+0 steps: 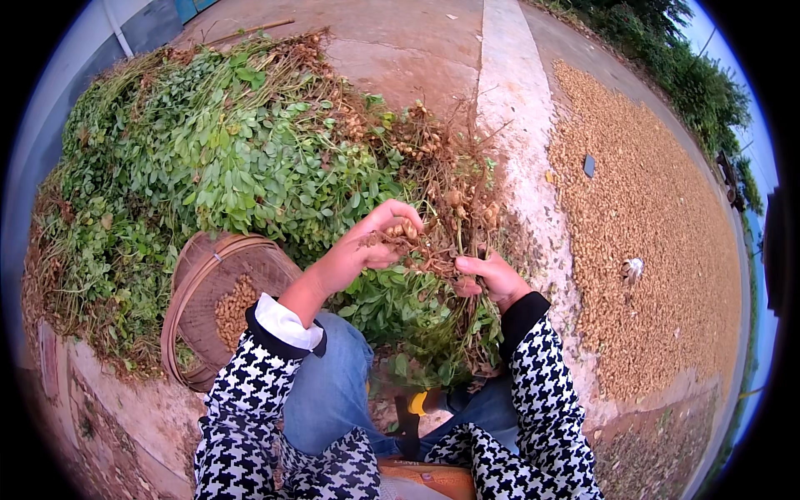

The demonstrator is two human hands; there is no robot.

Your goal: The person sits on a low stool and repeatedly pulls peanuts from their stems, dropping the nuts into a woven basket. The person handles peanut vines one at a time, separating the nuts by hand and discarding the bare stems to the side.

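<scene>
A bunch of uprooted peanut plants [462, 312] is gripped around its stems by my right hand [490, 275], leaves hanging down over my knees. Its brown roots spread above that hand with several pods on them. My left hand [375, 240] is at the left side of these roots, fingers curled round a few peanut pods [403, 230]. Whether those pods are still joined to the roots I cannot tell. To the left of my leg a round woven bamboo basket [194, 300] stands tilted, with loose picked peanuts [236, 306] inside.
A large heap of leafy peanut plants [237, 150] covers the ground ahead and left. On the right, a wide layer of peanuts [650, 250] lies on the concrete, bearing a dark flat object [589, 165] and a crumpled whitish object [632, 269]. A wall [150, 28] rises far left.
</scene>
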